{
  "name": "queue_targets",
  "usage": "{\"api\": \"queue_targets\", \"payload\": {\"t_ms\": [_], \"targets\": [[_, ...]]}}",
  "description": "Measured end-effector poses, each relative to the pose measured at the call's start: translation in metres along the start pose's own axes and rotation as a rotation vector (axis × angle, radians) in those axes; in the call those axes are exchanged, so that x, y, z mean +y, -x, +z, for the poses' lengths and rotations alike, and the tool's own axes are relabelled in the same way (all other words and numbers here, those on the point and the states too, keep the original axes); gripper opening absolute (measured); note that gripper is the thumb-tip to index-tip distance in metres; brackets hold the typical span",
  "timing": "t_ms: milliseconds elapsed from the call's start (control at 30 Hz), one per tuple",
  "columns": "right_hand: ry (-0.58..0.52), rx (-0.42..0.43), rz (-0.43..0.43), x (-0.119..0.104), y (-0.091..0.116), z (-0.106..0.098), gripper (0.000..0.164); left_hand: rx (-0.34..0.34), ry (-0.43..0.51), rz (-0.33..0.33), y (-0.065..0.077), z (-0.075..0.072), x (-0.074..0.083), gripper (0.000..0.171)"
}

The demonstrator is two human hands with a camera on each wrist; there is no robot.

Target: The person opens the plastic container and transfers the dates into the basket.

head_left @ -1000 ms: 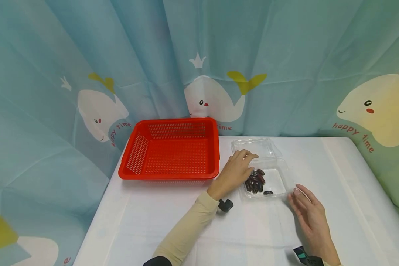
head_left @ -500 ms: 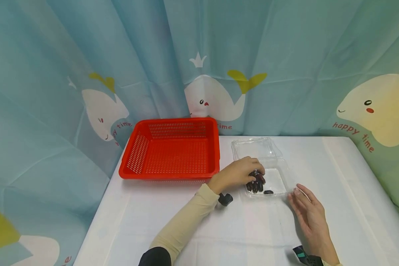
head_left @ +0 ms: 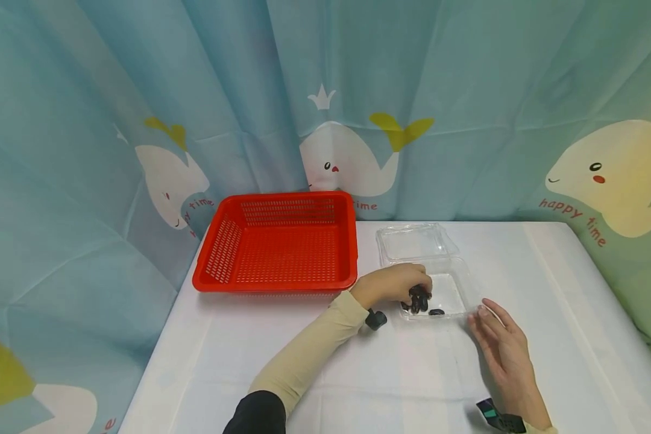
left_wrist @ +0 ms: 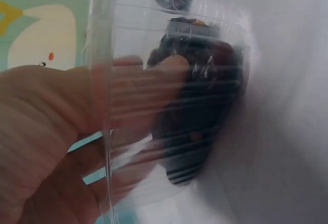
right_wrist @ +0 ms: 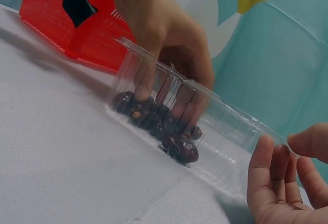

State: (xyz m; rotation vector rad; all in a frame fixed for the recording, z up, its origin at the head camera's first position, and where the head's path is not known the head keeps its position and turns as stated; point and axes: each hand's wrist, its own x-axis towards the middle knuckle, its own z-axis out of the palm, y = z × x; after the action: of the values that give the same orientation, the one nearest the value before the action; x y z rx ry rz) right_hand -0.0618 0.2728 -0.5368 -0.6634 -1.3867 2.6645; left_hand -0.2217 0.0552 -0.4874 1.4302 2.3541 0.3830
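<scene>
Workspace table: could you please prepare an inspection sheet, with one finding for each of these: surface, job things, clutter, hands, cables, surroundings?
Surface: white cloth, lightly creased.
Job things: clear container with its lid folded open at the far side; dark fruits grouped at its left, and a single fruit lying apart inside.
Clutter: no litter seen; a red basket stands left of the container.
Left hand: inside the container, fingers curled round some fruits.
Right hand: fingers at the container's near right corner, pinching its rim.
Cables: nothing seen.
Surroundings: blue-green curtain with whale prints.
</scene>
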Motion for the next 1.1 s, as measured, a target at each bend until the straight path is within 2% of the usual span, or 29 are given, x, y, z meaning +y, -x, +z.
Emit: {"api": "queue_targets", "payload": {"t_ms": [233, 600, 767, 900, 1100], "targets": [[0.009, -0.012, 0.008, 0.001, 0.0, -0.001, 0.031, 0.041, -0.039, -0.012, -0.008, 0.007, 0.001, 0.035], [-0.003, -0.008, 0.023, 0.001, 0.0, 0.0, 0.028, 0.118, -0.063, 0.022, -0.018, 0.014, 0.003, 0.024], [0.013, -0.005, 0.021, 0.001, 0.0, -0.001, 0.029, 0.137, -0.073, 0.014, -0.021, 0.016, 0.003, 0.018], [0.018, -0.002, 0.02, 0.001, 0.0, -0.001, 0.031, 0.15, -0.123, 0.018, -0.022, 0.017, 0.005, 0.013], [0.015, -0.002, 0.012, 0.004, -0.002, -0.002, 0.031, 0.13, -0.16, 0.03, -0.022, 0.017, 0.008, 0.016]]}}
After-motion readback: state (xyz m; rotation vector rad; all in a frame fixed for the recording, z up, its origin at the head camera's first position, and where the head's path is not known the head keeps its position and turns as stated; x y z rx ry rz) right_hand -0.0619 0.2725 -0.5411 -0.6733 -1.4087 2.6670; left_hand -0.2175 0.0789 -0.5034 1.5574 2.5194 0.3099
